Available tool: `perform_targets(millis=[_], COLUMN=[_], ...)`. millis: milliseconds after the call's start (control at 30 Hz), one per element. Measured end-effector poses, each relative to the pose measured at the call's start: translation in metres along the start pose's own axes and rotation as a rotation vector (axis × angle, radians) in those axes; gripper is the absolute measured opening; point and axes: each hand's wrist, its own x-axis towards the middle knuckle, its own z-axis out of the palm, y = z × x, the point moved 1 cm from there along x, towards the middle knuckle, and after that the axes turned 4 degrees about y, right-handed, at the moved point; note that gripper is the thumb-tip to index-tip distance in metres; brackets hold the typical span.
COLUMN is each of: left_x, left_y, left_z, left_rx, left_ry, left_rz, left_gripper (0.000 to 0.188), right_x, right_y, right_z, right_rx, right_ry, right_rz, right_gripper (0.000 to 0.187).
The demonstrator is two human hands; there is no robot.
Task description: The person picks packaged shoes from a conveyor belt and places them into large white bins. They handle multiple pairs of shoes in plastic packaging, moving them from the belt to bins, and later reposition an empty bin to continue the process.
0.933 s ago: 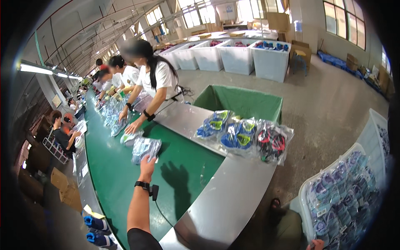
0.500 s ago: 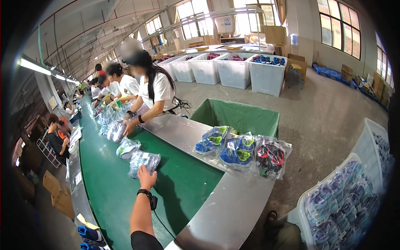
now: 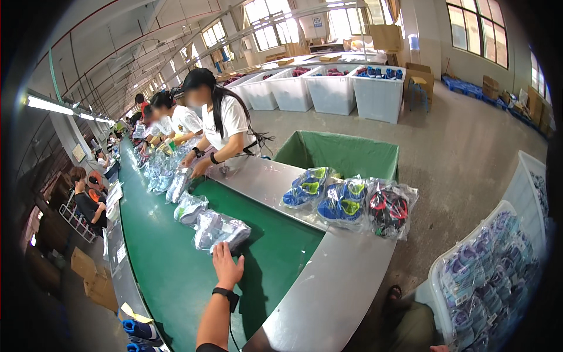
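Over the green belt (image 3: 170, 276), the left hand's (image 3: 227, 267) outstretched fingers (image 3: 221, 252) meet bagged shoes (image 3: 218, 229) without gripping.

Noted a long green surface (image 3: 167, 270), edged with metal. Found on it, in a line: a clear bag of greyish shoes (image 3: 223, 230) nearest, a smaller green-tinged bag (image 3: 190, 209) just beside it, further clear bags (image 3: 157, 177) beyond. Observed on the adjoining metal surface (image 3: 328, 281): two blue-and-green shoe bags (image 3: 341, 202), one black-and-red shoe bag (image 3: 389, 211).
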Motion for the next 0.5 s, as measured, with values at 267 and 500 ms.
perform_targets(millis=[267,500], left_x=[-0.084,-0.088], left_y=[0.006,0.015], left_z=[-0.028,-0.045], left_rx=[-1.556,-1.697], left_ry=[-0.046,0.209], left_rz=[-1.151,-1.241], left_gripper=[0.051,0.059], right_x=[0.016,0.023], right_y=[0.001,-0.002], right_z=[0.003,0.0], right_rx=[0.031,0.046], right_ry=[-0.072,-0.082], right_rz=[-0.064,-0.088], right_gripper=[0.025,0.026])
